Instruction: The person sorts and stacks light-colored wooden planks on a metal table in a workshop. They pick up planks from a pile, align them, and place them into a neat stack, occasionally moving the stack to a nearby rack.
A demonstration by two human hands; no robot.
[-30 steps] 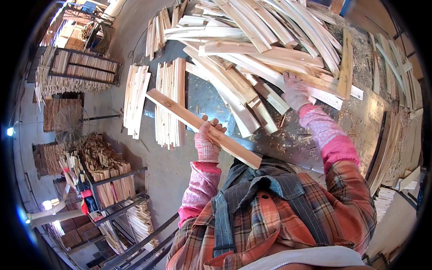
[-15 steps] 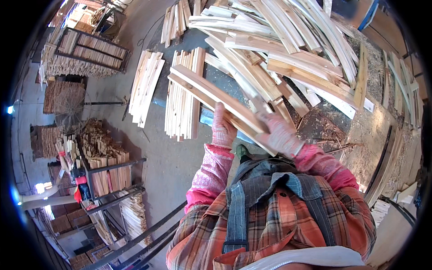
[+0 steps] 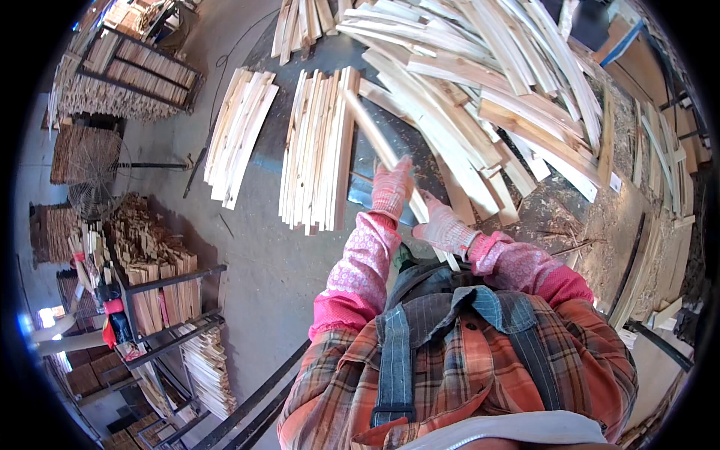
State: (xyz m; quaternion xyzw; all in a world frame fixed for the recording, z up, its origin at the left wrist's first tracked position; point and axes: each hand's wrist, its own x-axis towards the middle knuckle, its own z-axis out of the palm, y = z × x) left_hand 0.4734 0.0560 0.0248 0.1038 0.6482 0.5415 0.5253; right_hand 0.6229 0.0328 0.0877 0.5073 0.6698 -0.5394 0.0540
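A narrow wooden strip (image 3: 370, 130) slants away from me over the work surface, its far end beside a row of strips. My left hand (image 3: 392, 189), in a pinkish knit glove, is closed round the strip near its middle. At its near end my gloved right hand (image 3: 448, 226) has its fingers closed against the wood. Pale wood ends (image 3: 448, 259) show just below the right hand; whether it holds them I cannot tell. Left of the strip lies the row of wooden strips (image 3: 315, 150), packed side by side. Further left is a smaller group of strips (image 3: 238, 139).
A large loose pile of wooden strips (image 3: 442, 112) spreads over the far right. Sawdust and splinters (image 3: 559, 225) lie near it. At left stand a metal rack with wood (image 3: 161, 289), a fan (image 3: 94, 176) and a framed wood stack (image 3: 139, 67). Dark rails (image 3: 259, 397) run at lower left.
The strip has turned steeper and on edge; two lengths showed side by side before, one plainly now. My left hand has moved right and up, and my hands are closer together.
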